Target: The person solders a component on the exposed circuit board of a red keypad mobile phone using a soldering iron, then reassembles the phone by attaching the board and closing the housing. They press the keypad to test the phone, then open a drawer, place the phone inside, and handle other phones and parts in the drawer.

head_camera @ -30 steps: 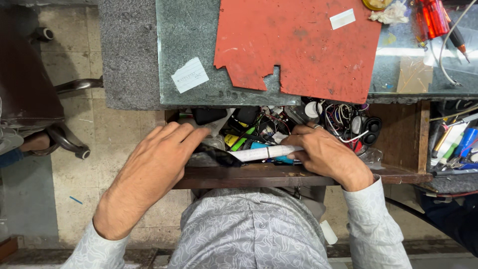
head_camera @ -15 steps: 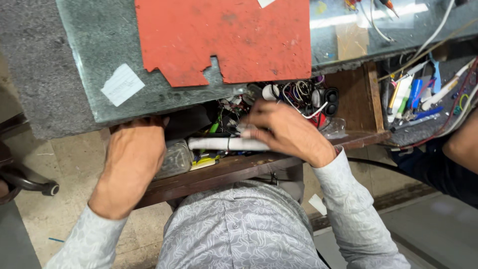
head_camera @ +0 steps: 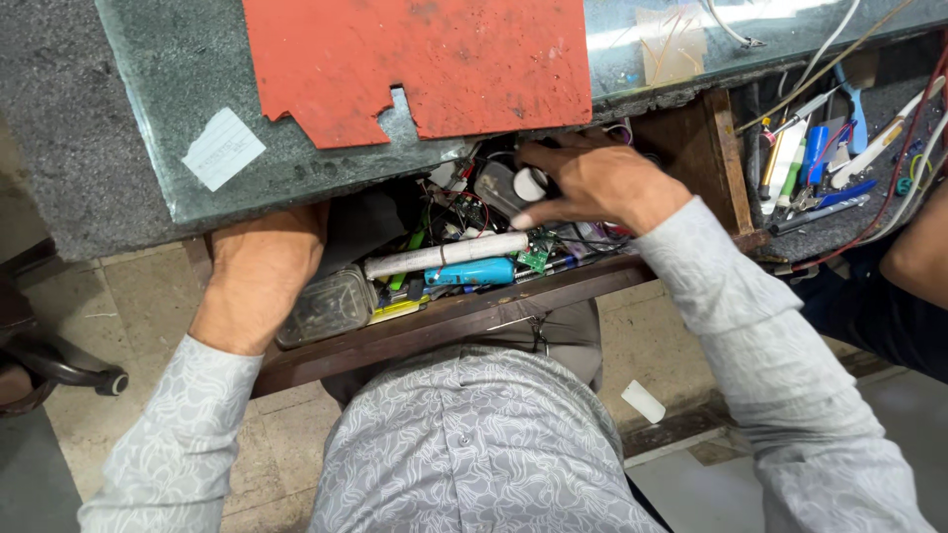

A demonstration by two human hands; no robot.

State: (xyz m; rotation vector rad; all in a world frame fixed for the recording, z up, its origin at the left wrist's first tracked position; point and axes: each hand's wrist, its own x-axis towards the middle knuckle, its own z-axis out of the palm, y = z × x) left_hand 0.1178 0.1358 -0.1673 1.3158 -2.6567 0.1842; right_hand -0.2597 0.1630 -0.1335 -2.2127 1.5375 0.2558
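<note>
Wooden drawer (head_camera: 464,318) stands open under our desk (head_camera: 148,118). Our right hand (head_camera: 592,183), at two o'clock in it, pinches a small white cylinder (head_camera: 530,184) between thumb and fingers. Our left hand (head_camera: 259,276) lies flat at nine o'clock beside a clear box (head_camera: 326,308); nearby lie a white tube (head_camera: 446,256) and blue cell (head_camera: 472,272).

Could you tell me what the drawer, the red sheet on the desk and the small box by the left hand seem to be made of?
Drawer: dark, worn wood, seemingly. Red sheet: matte, scuffed, ragged-edged, perhaps rubber or fibreboard. Small box beside the left hand: clear, cloudy plastic; contents show through.
</note>
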